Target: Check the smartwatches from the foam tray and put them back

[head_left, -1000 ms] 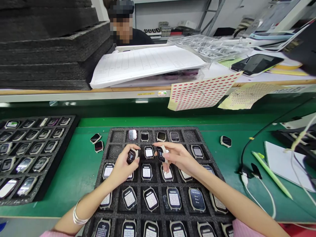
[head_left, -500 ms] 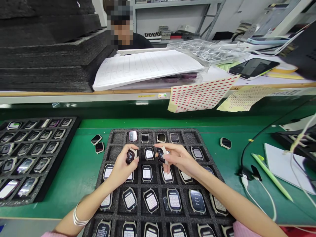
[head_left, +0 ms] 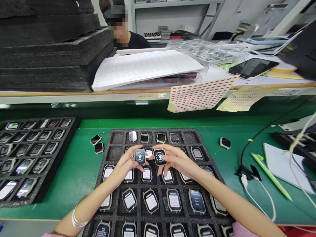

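Note:
Side by side above a black foam tray (head_left: 112,192), each of my hands grips a strapless smartwatch. My left hand (head_left: 125,163) is closed on a watch with a silvery case (head_left: 140,157), its lit dial turned up. Between thumb and fingers, my right hand (head_left: 176,159) holds another smartwatch (head_left: 159,156), whose dark screen also shows a lit dial. Below them the tray's compartments hold several more watches, many with white lists on their screens, such as one watch (head_left: 174,199). My hands partly cover some of the watches in the second and third rows.
A second foam tray of watches (head_left: 39,177) lies at left. Loose watches (head_left: 99,147) rest between the trays, and another watch (head_left: 225,143) at right. A green pen (head_left: 273,177), cables and paper are farther right. Across the shelf sits a person (head_left: 138,41) beside stacked black foam (head_left: 49,59).
Both watches have been turned so their screens face up, now showing lit dials. My left hand has moved a little right, bringing the two watches closer together.

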### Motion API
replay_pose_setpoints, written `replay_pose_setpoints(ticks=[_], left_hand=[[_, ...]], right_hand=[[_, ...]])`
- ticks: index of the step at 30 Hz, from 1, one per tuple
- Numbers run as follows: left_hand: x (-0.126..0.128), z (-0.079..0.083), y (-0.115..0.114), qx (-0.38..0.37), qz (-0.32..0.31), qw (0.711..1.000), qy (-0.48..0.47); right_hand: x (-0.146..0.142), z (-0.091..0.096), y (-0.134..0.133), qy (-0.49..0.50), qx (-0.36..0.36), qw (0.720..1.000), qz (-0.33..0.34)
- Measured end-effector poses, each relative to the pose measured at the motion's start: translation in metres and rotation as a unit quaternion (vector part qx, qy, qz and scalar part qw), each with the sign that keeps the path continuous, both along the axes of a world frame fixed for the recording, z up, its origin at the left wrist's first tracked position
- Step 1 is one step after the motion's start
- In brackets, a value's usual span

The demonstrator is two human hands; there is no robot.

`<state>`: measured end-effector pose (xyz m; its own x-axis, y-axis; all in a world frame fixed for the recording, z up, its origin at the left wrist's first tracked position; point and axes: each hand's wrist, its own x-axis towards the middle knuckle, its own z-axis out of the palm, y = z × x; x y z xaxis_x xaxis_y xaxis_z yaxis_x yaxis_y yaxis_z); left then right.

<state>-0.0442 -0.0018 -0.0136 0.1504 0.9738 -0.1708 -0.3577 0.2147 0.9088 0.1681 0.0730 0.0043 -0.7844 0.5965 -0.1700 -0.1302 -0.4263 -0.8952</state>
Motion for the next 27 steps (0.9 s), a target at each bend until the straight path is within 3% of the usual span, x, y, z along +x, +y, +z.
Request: replay_pose_setpoints(ticks=[20,27], left_hand=[[0.0016,-0.0034,-0.0009,0.020,-0.006,0.998,0.055],[0.0006,-0.0035,0.0002,0.015,-0.002,0.998,0.064]], right_hand=[[0.0027,-0.0036,-0.0009,-0.017,0.018,1.000,0.003],[0.0028,-0.0060,-0.0012,-0.046,0.064,0.997,0.007]])
